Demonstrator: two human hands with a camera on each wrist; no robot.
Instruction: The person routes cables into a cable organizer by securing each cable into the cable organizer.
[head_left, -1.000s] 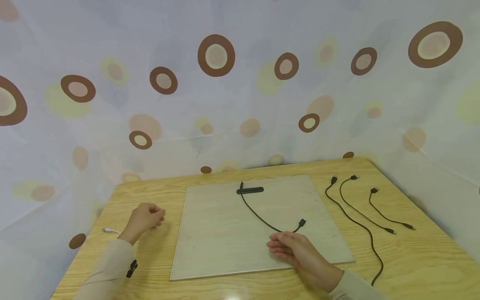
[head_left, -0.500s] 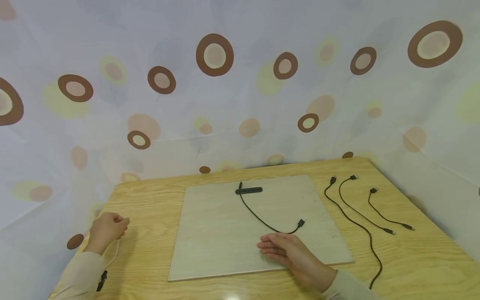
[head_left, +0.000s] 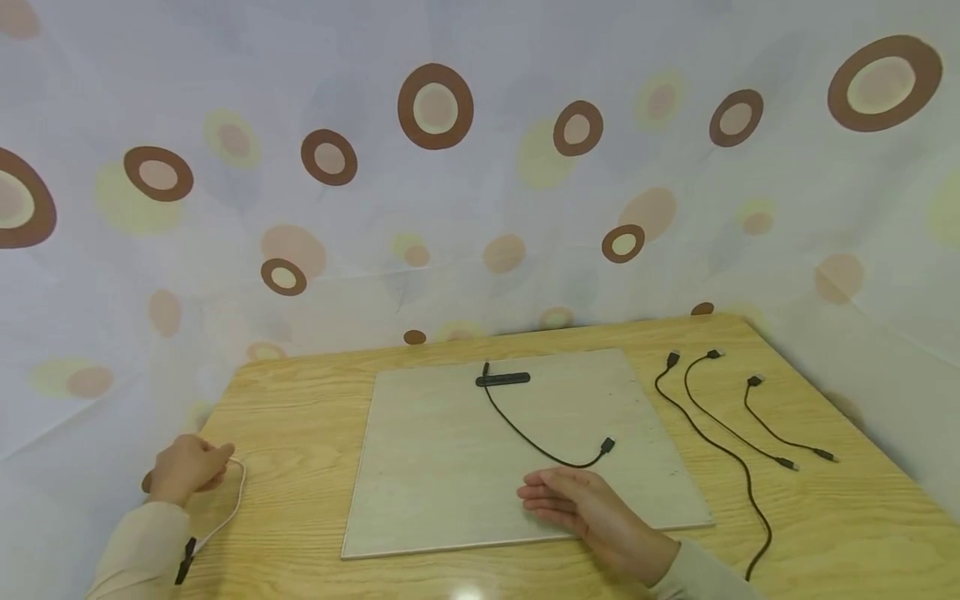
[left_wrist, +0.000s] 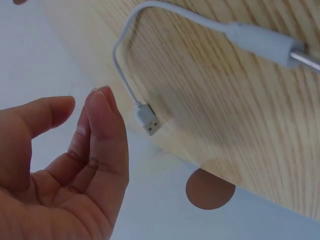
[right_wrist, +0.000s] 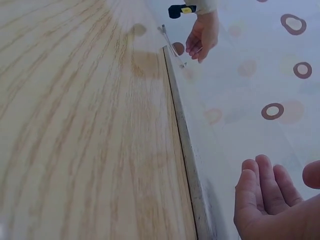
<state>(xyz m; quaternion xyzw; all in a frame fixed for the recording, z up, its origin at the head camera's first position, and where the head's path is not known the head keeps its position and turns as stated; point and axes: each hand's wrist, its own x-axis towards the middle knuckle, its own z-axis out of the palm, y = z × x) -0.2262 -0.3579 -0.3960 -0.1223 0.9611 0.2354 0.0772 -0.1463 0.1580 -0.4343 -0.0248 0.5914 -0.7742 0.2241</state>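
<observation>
My left hand (head_left: pixel 187 468) hovers over the table's left side, by a white USB cable (head_left: pixel 242 492). In the left wrist view its thumb and bent fingers are apart with nothing between them. Beyond the fingertips lie the cable's USB plug (left_wrist: pixel 147 120) and, at the other end, a thick white sleeve (left_wrist: pixel 265 44) with a metal tip. My right hand (head_left: pixel 592 517) is over the front part of a pale board, fingers extended and holding nothing. Just above it on the board, a short black USB cable (head_left: pixel 525 437) runs from a black bar-shaped holder (head_left: pixel 504 379).
Three black USB cables lie right of the board (head_left: pixel 420 500): a long one (head_left: pixel 712 446), a middle one (head_left: pixel 723 417) and a short one (head_left: pixel 776 433). The wooden table (head_left: pixel 300 400) meets a dotted cloth wall (head_left: pixel 487 192) at the back and sides.
My left hand has moved left and toward me, from beside the board to the white cable, whose curve now shows more. The right hand has shifted slightly left.
</observation>
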